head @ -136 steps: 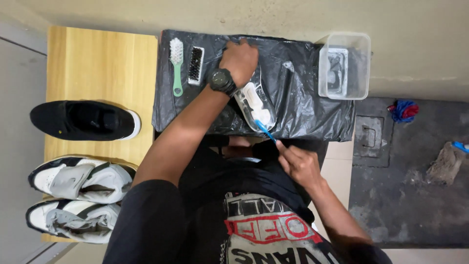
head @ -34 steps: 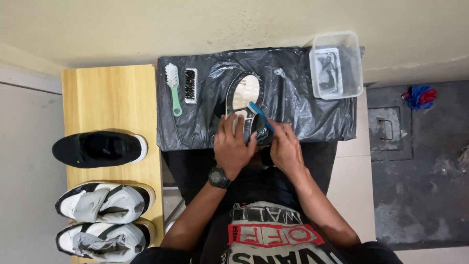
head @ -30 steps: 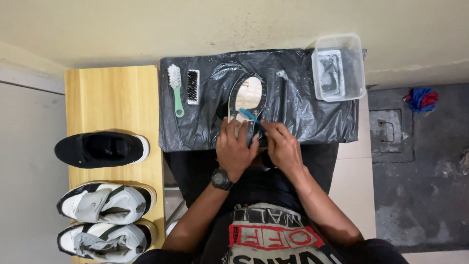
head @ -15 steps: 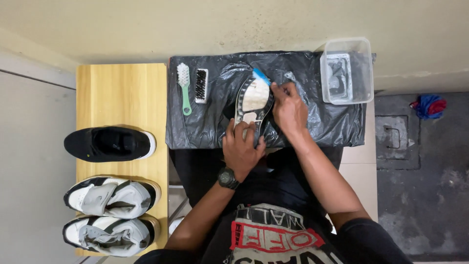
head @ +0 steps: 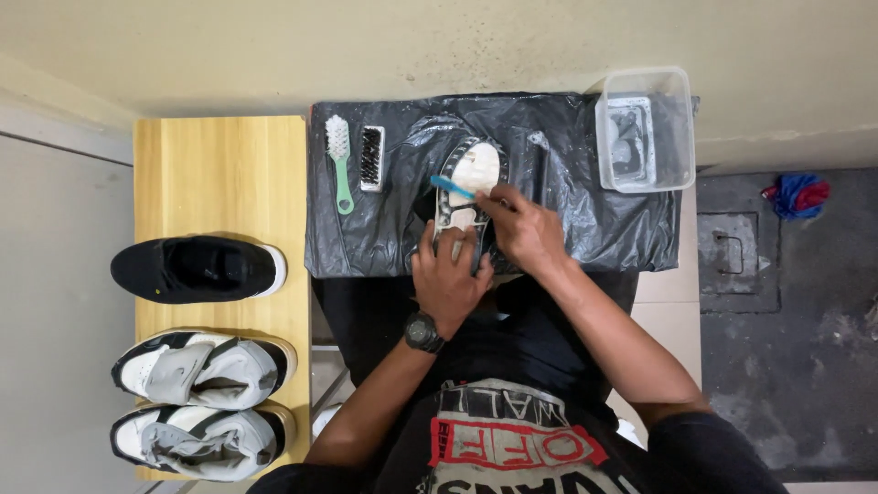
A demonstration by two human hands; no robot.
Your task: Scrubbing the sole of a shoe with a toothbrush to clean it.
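Bare-armed from the elbows down, both hands ungloved. Black short-sleeved T-shirt [head: 512, 439] with a large print on the chest: pale grey ground, black lettering, one red band with outlined letters. Black chunky digital wristwatch [head: 423, 331] strapped on the left wrist. Dark trousers [head: 366, 311] below the shirt hem.

Looked like a home utility corner used for shoe cleaning: tiled floor [head: 658, 302], plain wall [head: 366, 46], floor drain cover [head: 729, 252], wooden bench [head: 219, 183] with sneakers [head: 197, 370], brushes [head: 339, 163] on black plastic sheeting [head: 604, 229], clear tub [head: 645, 128].
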